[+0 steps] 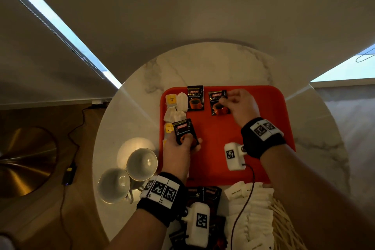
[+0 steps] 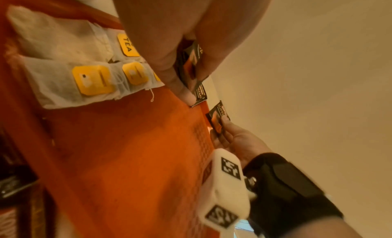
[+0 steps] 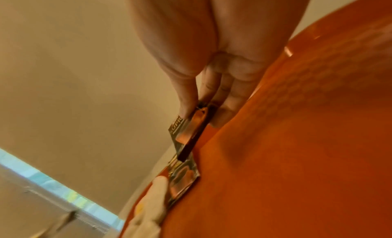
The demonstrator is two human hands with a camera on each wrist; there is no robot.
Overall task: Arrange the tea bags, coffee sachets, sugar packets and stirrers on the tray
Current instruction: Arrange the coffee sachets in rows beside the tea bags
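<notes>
Head view: a round, pale marble-patterned counter [image 1: 129, 119] is seen from above, carrying a red plastic tray [image 1: 219, 148] with rounded corners.
Tray surface: in the left wrist view a fine woven-looking grid texture is shown on the tray [image 2: 127, 157].
Tea bags: soft white gauze tea bags [image 1: 178, 107] with yellow square tags are laid in a column along the tray's left edge; the mesh weave and a loose thread are visible on the tea bags [image 2: 63, 70] up close.
Flat sachet: one glossy black coffee sachet [image 1: 195, 98], rectangular and printed with an orange cup, lies at the tray's far edge, just beside the tea bags.
Left hand: the left hand [image 1: 180, 148] has its grip closed on a second sachet [image 1: 185, 131], pinched between thumb and fingers and held tilted just above the tray's left part.
Right hand: the right hand [image 1: 239, 105] has its grip pinched on a third sachet [image 1: 219, 102] at the far middle of the tray; whether it touches the tray cannot be told.
Spare sachets: more dark sachets [image 1: 203, 193] lie on the counter beside the tray's near edge.
Sugar packets: white paper sugar packets [image 1: 249, 209] are heaped beside them.
Stirrers: thin pale wooden stirrers [image 1: 284, 225] are fanned at the near right.
Cups: two smooth white cups [image 1: 129, 174] are seen to the left of the tray.
</notes>
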